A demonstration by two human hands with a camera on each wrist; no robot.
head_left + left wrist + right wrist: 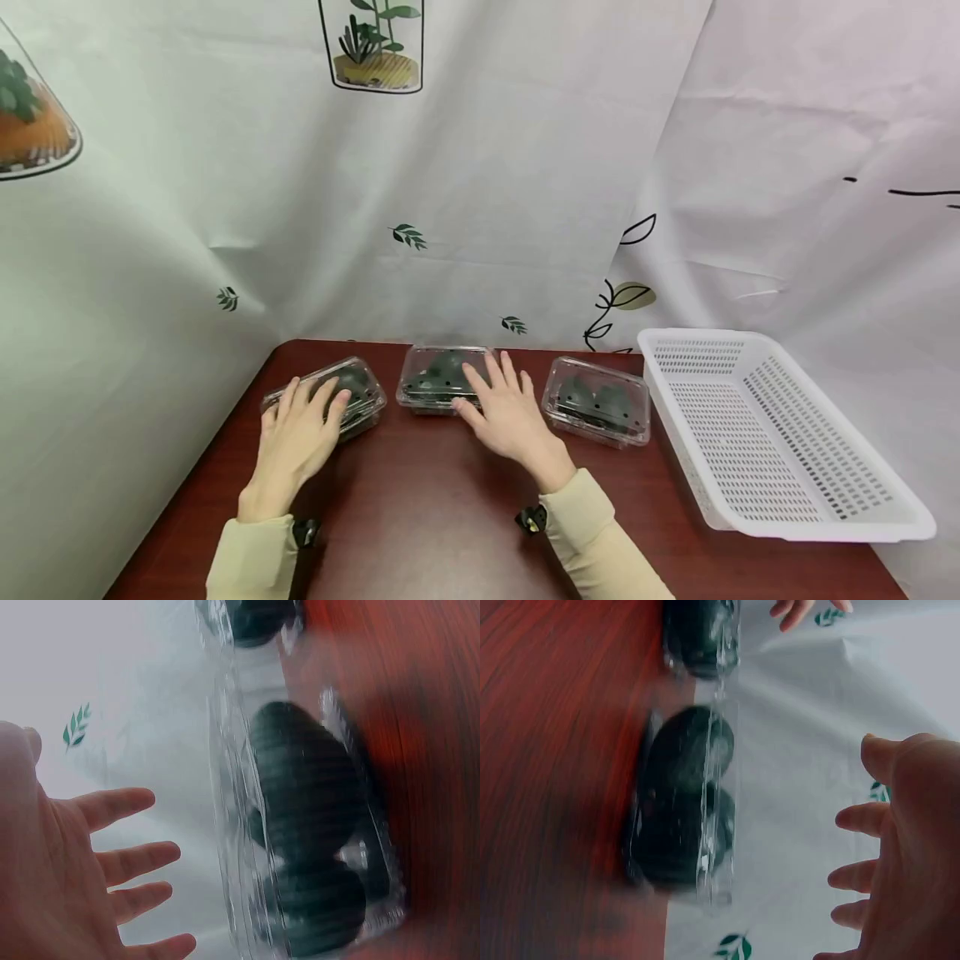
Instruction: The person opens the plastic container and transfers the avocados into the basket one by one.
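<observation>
While the left hand (295,433) hovers over the left box (362,393), fingers loosely spread, the right hand (510,417) hangs near the middle box (435,379), fingers extended. Both clear boxes sit on the bench (420,525), as does the right box (596,402), beside a white basket (825,531).

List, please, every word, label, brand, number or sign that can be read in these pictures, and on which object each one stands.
None: no readable text shows on the clear containers, the white basket or the cloth backdrop, which shows printed drawings.
Too small to read, if text at all: the yellowish mark on the dark wrist device beside the right sleeve.
</observation>
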